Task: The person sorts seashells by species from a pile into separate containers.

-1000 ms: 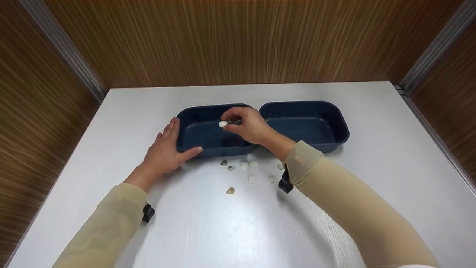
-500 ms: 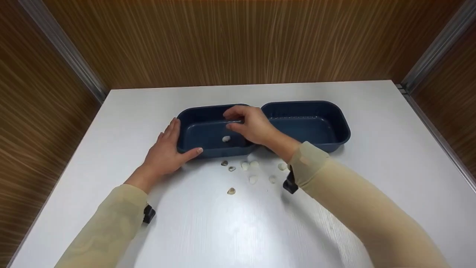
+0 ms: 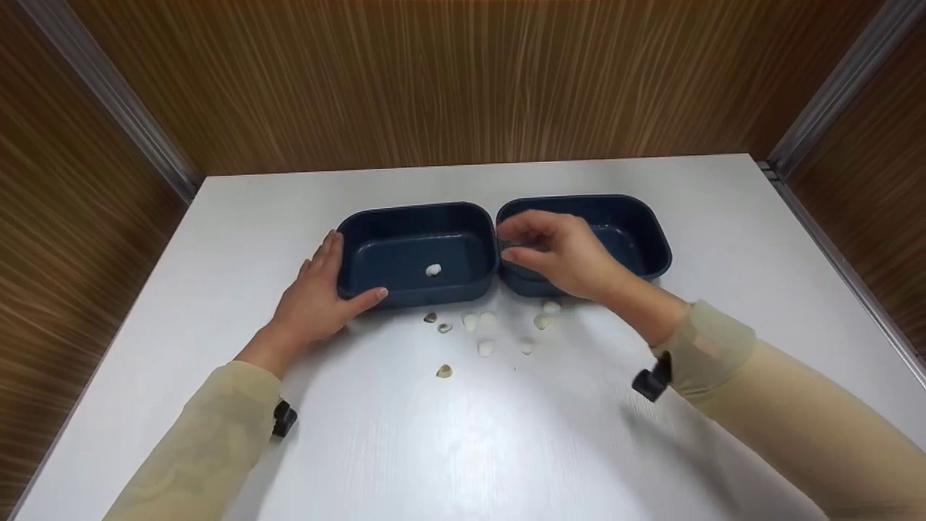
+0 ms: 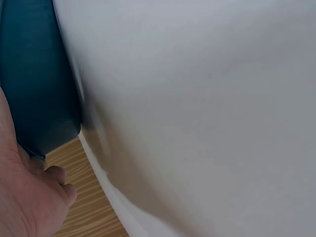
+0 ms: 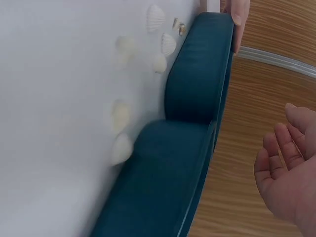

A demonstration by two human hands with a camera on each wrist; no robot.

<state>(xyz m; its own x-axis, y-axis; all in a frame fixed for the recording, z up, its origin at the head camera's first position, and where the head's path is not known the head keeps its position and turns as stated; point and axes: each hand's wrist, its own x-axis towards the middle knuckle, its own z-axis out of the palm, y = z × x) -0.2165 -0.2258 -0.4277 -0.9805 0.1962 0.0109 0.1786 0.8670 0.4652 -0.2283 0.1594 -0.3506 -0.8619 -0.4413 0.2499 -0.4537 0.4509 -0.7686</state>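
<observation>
My left hand lies against the left dark blue bin, fingers along its left side and thumb over the front rim. Inside that bin is one white seashell. Over the left part of the right blue bin hovers my right hand, its fingers loosely bent with nothing between them. In the right wrist view the right palm also shows bare, beyond the rims. White seashells and smaller brownish shells lie scattered on the table in front of the bins.
Both bins stand side by side on a white table, their near ends almost meeting. A wood-grain panel rises behind the table, with more panels at left and right. Several shells lie close to the right bin's front wall.
The right hand has let the white seashell drop into the left bin and then moved right, over the right bin. The left hand has stayed at the left bin.
</observation>
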